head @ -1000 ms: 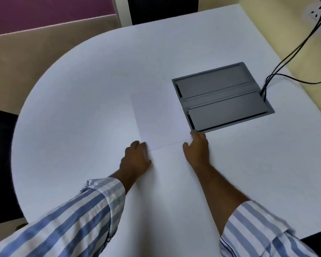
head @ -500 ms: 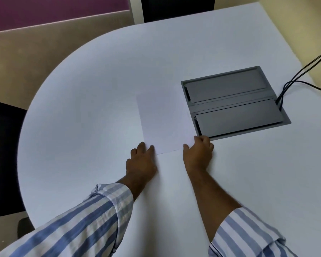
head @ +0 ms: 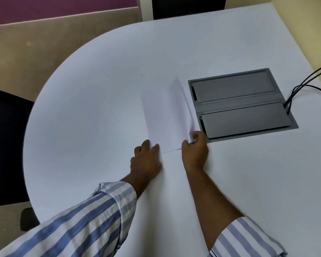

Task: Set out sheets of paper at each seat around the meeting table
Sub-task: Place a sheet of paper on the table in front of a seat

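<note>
A small stack of white paper sheets (head: 163, 119) lies in the middle of the white meeting table (head: 100, 89), just left of the grey cable box. My left hand (head: 146, 160) rests flat with its fingers pressing the stack's near left corner. My right hand (head: 195, 151) pinches the near right corner of the top sheet between thumb and fingers. That sheet's right edge curls up off the stack.
A grey metal cable box (head: 243, 104) with two flaps is set into the table on the right, with black cables (head: 302, 86) running from it. A dark chair (head: 6, 145) stands at the left edge, another dark chair (head: 187, 6) at the far end.
My right hand has closed on the top sheet's near right corner and lifted its right edge. The left hand stays pressed on the stack.
</note>
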`<state>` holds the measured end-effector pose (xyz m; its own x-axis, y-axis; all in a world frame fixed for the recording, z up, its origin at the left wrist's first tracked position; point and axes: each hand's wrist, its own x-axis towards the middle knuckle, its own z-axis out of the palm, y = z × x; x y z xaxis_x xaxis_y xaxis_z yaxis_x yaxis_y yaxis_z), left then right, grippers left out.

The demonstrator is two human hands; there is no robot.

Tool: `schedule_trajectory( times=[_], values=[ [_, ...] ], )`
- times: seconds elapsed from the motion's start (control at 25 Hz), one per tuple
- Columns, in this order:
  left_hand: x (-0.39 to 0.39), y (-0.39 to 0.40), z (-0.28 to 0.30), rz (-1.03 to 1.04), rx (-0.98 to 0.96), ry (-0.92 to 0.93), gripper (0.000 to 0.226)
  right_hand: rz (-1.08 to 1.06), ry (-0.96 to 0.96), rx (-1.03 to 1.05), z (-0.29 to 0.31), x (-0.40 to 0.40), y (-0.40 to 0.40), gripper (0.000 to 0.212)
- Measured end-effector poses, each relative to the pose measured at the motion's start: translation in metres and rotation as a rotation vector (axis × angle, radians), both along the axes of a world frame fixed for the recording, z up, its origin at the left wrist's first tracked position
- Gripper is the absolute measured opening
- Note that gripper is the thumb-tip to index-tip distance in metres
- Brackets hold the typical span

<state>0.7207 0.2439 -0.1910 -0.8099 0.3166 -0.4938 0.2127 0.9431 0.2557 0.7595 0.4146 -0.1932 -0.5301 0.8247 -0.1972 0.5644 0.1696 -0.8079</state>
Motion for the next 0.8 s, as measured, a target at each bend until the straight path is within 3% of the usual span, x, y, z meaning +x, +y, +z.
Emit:
schedule_trajectory(
  times=[0.16, 0.28, 0.4, 0.48, 0.56, 0.68, 0.8],
  values=[
    [-0.003, -0.007, 0.001, 0.034, 0.060, -0.038, 0.066, -0.204, 0.194, -0.338, 0.018, -0.015, -0.002, 0.056],
    [-0.002, -0.010, 0.005, 0.142, 0.262, -0.043, 0.066, -0.281, 0.263, -0.602, 0.026, -0.022, 0.004, 0.039],
    [0.002, -0.010, 0.019, 0.612, 0.662, -0.123, 0.065, -0.365, 0.351, -0.884, 0.036, -0.017, 0.008, 0.040],
    [0.002, -0.008, 0.035, 1.018, 0.963, -0.385, 0.055, -0.387, 0.381, -0.942, 0.040, -0.009, 0.004, 0.049],
    [-0.001, -0.011, 0.049, 1.213, 1.160, -0.526, 0.045, -0.346, 0.375, -0.941, 0.042, 0.003, -0.005, 0.040],
    [-0.005, -0.020, 0.066, 1.207, 1.217, -0.468, 0.047, -0.282, 0.367, -0.897, 0.045, 0.024, -0.023, 0.035],
    [-0.001, -0.031, 0.074, 1.103, 1.123, -0.346, 0.027, -0.252, 0.390, -0.858, 0.050, 0.041, -0.044, 0.033]
  ],
)
